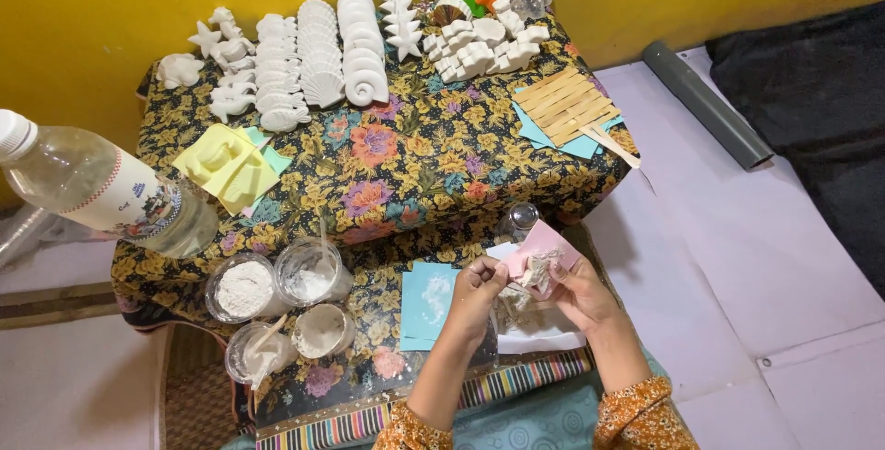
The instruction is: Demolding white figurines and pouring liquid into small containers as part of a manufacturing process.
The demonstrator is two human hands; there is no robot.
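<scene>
Here, in the head view, both hands are raised close together over the near edge of the surface (415, 159), which is covered with a flowered cloth. The right hand (579, 293) grips a pink mould (544, 242) with crumbly white plaster on it. The left hand (477, 289) is curled, and its fingers pinch at the same plaster, just beside the mould. Under the hands lie one teal mould (429, 298) and a white sheet (544, 332). To the left stand four cups (277, 307) with white powder or paste, and one big bottle (101, 194) lies beside them. Further away I see two yellow moulds (226, 164), many white shell and star casts (313, 58), and a bundle of sticks (564, 104).
</scene>
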